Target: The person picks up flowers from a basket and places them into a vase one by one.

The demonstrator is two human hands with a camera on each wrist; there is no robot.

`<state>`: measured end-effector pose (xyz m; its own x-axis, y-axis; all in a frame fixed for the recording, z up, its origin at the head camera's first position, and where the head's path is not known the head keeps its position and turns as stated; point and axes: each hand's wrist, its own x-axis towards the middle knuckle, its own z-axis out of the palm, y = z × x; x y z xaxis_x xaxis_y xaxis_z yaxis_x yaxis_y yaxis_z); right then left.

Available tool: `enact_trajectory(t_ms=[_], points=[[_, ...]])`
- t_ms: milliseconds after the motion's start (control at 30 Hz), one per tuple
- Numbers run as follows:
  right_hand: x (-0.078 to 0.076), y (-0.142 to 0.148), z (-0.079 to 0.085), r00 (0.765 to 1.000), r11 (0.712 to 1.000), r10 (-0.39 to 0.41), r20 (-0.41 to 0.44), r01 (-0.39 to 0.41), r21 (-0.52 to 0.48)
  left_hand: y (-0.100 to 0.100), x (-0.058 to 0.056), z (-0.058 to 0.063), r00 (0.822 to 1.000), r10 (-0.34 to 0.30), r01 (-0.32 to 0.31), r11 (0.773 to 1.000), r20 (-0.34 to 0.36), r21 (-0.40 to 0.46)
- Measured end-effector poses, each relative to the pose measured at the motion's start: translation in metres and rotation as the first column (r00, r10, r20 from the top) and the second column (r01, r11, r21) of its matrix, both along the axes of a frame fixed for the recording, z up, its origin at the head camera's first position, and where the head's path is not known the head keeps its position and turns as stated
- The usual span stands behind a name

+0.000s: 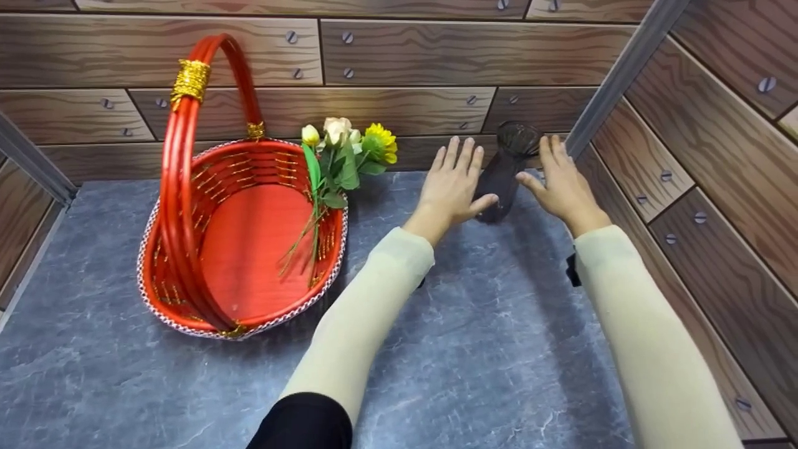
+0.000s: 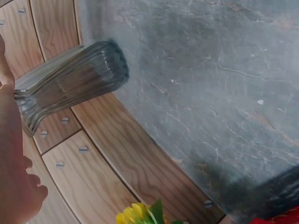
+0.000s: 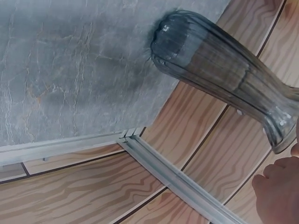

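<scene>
One ribbed vase (image 1: 497,178) at two o'clock, left hand (image 1: 452,181) and right hand (image 1: 566,190) flanking it.
Upright on marbled grey table (image 1: 474,337); long axis seven to one o'clock in head view, flaring at top. Smoky, see-through. Both hands: fingers straight; contact unclear.

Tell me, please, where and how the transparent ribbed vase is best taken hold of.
Probably at the narrow neck of the transparent ribbed vase, from the front: it stands upright near the plank-patterned back wall, and the flared rim above should help stop slipping.
</scene>
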<state>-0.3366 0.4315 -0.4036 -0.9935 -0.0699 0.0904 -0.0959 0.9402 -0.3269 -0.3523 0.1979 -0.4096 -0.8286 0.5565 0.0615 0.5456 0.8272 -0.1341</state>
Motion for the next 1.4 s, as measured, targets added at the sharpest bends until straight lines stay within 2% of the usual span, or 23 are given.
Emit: enact_trajectory(t_ms=[233,600,767,867,1000,1133,1233,1400], points=[[-0.017,0.002,0.006,0.999,1.000,-0.002,0.041,0.002,-0.003,0.017,-0.014,-0.001,1.000,-0.010,0.011,0.999,0.024,-0.044],[-0.037,0.006,0.012,0.998,0.999,0.029,0.064,-0.030,0.024,0.040,-0.026,-0.004,0.999,-0.044,0.046,0.997,0.021,-0.060],[-0.040,0.006,0.011,0.997,1.000,0.005,0.083,-0.006,0.023,0.040,-0.030,-0.004,0.998,-0.061,0.061,0.998,-0.008,-0.033],[-0.042,0.006,0.011,0.995,1.000,-0.006,0.100,0.004,0.021,0.039,-0.033,-0.004,0.999,-0.046,0.045,0.998,-0.013,-0.033],[-0.043,0.006,0.011,0.991,0.999,-0.027,0.135,0.025,0.020,0.039,-0.034,-0.003,1.000,-0.020,0.020,0.999,0.008,-0.038],[-0.045,0.007,0.009,0.985,0.999,-0.048,0.165,0.046,0.016,0.040,-0.033,-0.003,0.998,-0.008,0.008,1.000,0.061,0.002],[-0.048,0.007,0.007,0.989,0.999,-0.040,0.145,0.039,0.008,0.040,-0.033,-0.004,0.996,-0.002,0.000,0.999,0.084,0.033],[-0.052,0.007,0.004,0.998,1.000,-0.025,0.063,0.025,0.004,0.037,-0.038,-0.003,0.997,0.006,-0.009,0.999,0.076,0.045]])
